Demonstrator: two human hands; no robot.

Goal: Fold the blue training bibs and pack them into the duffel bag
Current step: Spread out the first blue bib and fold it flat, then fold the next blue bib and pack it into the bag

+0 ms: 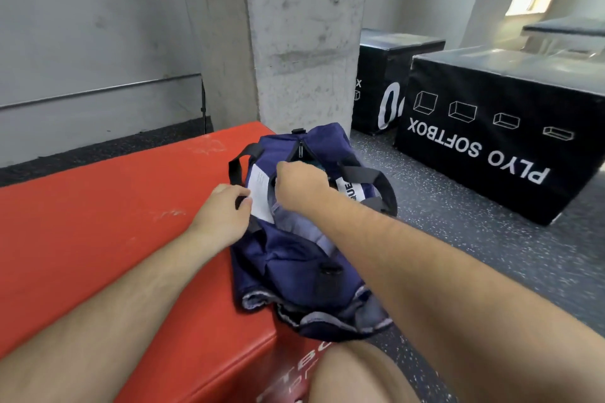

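A navy duffel bag (294, 258) with black straps and white panels lies on the right end of a red padded box (108, 232). My left hand (226, 209) grips the bag's left side at a black strap. My right hand (299, 186) is a fist over the bag's top opening, its fingers curled at the zipper line; what it pinches is hidden. The zipper looks closed at the far end and the near part gapes, showing pale lining. A sliver of teal shows inside by my right hand. No blue bib lies outside the bag.
A concrete pillar (304, 42) rises just behind the bag. Black plyo soft boxes (491, 127) stand on the speckled floor at the right. My bare knee (353, 376) is at the bottom, against the red box's front edge.
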